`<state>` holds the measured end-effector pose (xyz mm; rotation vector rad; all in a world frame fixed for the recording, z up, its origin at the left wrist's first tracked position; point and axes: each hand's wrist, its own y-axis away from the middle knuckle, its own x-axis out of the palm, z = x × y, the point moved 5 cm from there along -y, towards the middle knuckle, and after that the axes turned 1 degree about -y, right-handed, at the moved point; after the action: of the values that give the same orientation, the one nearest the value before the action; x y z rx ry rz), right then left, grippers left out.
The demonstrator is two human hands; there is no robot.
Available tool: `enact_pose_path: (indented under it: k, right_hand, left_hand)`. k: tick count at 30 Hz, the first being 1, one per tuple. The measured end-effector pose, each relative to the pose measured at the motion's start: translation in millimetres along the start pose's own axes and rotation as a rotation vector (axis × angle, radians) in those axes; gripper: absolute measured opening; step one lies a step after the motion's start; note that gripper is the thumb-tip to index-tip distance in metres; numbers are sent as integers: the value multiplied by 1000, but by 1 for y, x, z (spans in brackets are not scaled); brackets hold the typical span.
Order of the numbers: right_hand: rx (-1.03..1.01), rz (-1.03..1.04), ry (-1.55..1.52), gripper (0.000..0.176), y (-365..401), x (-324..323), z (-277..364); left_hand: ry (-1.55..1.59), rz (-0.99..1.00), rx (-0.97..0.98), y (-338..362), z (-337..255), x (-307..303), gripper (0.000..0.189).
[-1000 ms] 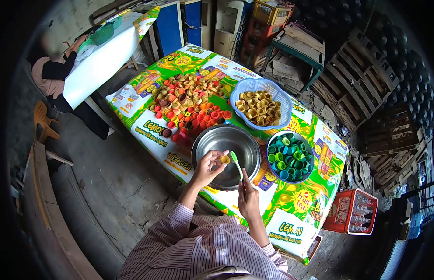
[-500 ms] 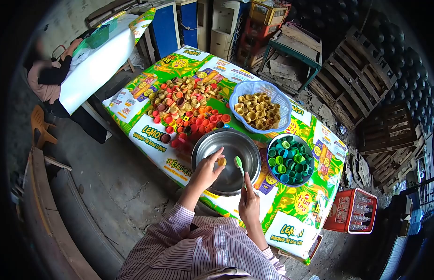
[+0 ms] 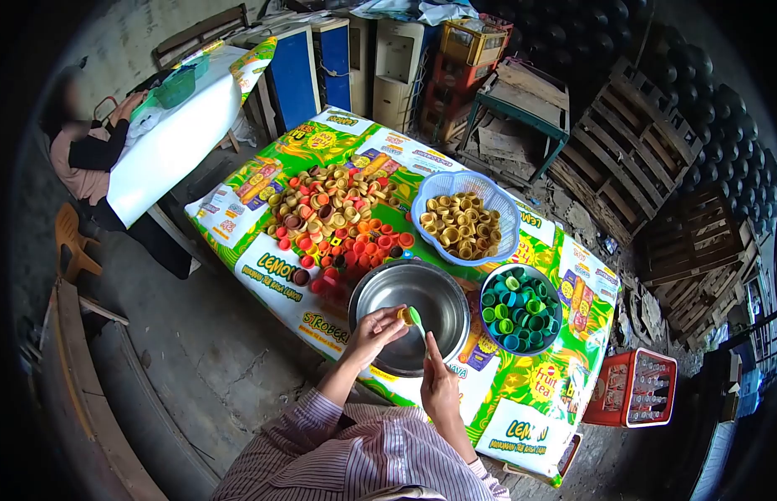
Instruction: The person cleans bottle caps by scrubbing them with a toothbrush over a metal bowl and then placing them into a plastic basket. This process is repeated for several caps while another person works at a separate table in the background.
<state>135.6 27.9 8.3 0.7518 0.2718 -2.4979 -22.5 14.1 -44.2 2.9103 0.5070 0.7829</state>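
Head view: your left hand (image 3: 372, 331) pinches a yellow bottle cap (image 3: 402, 315) in its fingertips, over the steel bowl (image 3: 434, 290), near side. Your right hand (image 3: 439, 386) has its fingers wrapped round a green brush (image 3: 416, 319), with the brush head touching the cap.

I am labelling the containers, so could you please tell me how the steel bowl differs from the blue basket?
The steel bowl is shiny solid metal; the blue basket is pale latticed plastic. The steel bowl looks bare inside; the blue basket is heaped with yellowish caps. The steel bowl sits under the left hand, pinching a cap, and the right hand, holding a green brush; the blue basket stands farther back, untouched. Both are round.
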Motion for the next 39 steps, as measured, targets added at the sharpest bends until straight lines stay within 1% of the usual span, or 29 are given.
enact_pose_path:
  k: [1,3,4,5,7,9,11,13,14,16,17,18,19,20,21,23,25,26,30,31,33,35,37,39]
  right_hand:
    - [-30,14,-8,50,2,3,0]
    - [-33,48,-43,49,5,8,-5]
    - [-78,-10,-54,49,4,4,-2]
    - [37,22,-19,50,2,3,-9]
    - [-26,-40,-68,49,1,2,-3]
    - [-50,-35,-100,49,3,5,-1]
    - [-75,-34,-127,49,1,6,-1]
    - [-42,-66,-130,49,-1,3,-5]
    - [72,-2,-130,51,1,2,-8]
    - [83,3,-164,52,7,5,-5]
    - [85,9,-206,53,8,7,-5]
    - [140,24,-282,53,10,10,-9]
    - [135,18,-284,53,9,10,-12]
    - [132,6,-248,53,7,8,-15]
    - [128,-6,-210,53,3,5,-14]
    - [147,-15,-183,52,1,1,-6]
    - [40,-45,-116,51,0,-3,11]
    - [21,-40,-96,51,1,0,9]
    - [28,-50,-69,52,-1,-5,8]
    - [74,-29,-36,52,0,-7,9]
    - [7,-39,-27,51,2,-6,13]
    - [28,-34,-43,50,4,-4,8]
    - [67,-23,-43,49,2,-7,6]
    - [48,-39,-20,49,4,-8,10]
  left_hand:
    - [63,-36,-2,0,4,-1,34]
    - [91,-28,24,-2,5,1,34]
    - [27,-48,50,-4,6,0,34]
    - [-17,-42,67,-7,12,-1,33]
    - [-56,-36,34,-10,14,1,33]
    - [-10,-68,29,-11,14,1,32]
    - [-61,-59,37,-13,14,1,30]
    - [-56,-46,26,-14,17,1,29]
    - [-36,-23,23,-14,19,2,29]
    - [49,-10,-4,-12,19,6,29]
    - [53,-5,0,-12,18,9,29]
    - [58,-6,9,-11,16,11,29]
    - [60,-7,19,-11,15,10,29]
    - [8,4,-7,-12,20,6,29]
    - [10,7,19,-12,17,8,29]
    - [43,19,-30,-11,15,9,28]
    - [47,31,-29,-10,14,7,27]
    - [48,47,-15,-13,11,7,27]
    - [52,83,-49,-11,3,11,26]
    - [61,80,-58,-8,-2,15,25]
    - [129,77,-75,-7,-2,16,25]
    - [103,62,-106,-7,-1,12,24]
    - [77,95,-107,-6,2,9,25]
    - [45,132,-119,-8,5,7,25]
